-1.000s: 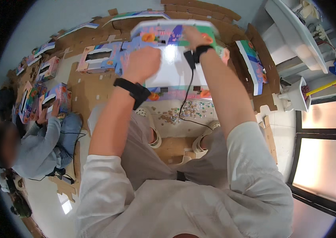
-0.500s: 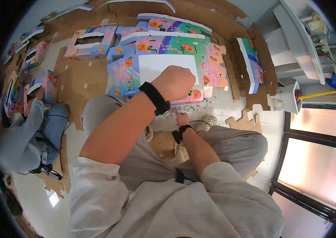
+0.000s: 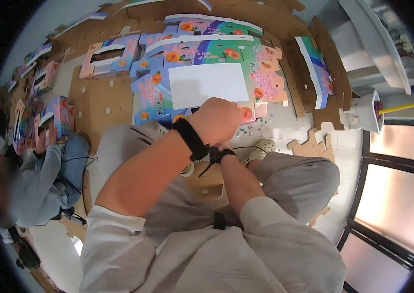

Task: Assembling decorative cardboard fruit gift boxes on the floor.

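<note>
While the left hand [image 3: 219, 119] curls in a fist over the flat, colourful printed cardboard carton [image 3: 207, 80], its grip unclear, the hidden right hand's grip cannot be told, so a blind tug might crease the panel.

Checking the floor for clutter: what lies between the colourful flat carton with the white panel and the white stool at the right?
In the head view, tiled floor strewn with small scraps separates the flat carton from the white stool, with brown cardboard sheets and another printed carton.

Both hands pulled back off flat colourful printed cardboard box [image 3: 207, 73]. Left hand [image 3: 217, 119] now fisted near lap, right hand [image 3: 224, 146] tucked beneath it, mostly hidden.
</note>
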`<action>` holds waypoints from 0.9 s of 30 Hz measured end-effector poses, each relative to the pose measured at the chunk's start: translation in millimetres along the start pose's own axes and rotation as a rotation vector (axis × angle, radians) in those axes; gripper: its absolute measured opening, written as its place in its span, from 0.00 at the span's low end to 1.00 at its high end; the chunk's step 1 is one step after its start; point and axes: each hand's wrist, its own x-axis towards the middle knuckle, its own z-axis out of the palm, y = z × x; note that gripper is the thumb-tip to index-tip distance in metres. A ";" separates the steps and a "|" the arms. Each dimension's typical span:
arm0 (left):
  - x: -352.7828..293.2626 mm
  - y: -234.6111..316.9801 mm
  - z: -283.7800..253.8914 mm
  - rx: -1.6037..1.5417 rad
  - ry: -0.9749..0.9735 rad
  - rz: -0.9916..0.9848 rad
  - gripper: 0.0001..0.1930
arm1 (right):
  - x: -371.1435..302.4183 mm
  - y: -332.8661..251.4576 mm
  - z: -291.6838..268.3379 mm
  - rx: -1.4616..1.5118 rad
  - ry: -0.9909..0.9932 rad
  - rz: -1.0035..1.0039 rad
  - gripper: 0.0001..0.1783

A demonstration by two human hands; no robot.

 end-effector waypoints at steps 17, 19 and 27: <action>17.1 10.6 24.9 -0.001 -0.108 -0.006 0.12 | -21.3 -7.3 29.4 -0.260 0.503 -0.017 0.33; 18.9 8.1 23.8 -0.004 -0.145 -0.056 0.12 | -34.8 -14.1 45.7 -0.283 0.655 -0.066 0.33; 3.7 4.9 26.4 0.017 -0.016 -0.041 0.11 | -62.5 -22.5 58.9 -0.238 0.196 -0.311 0.26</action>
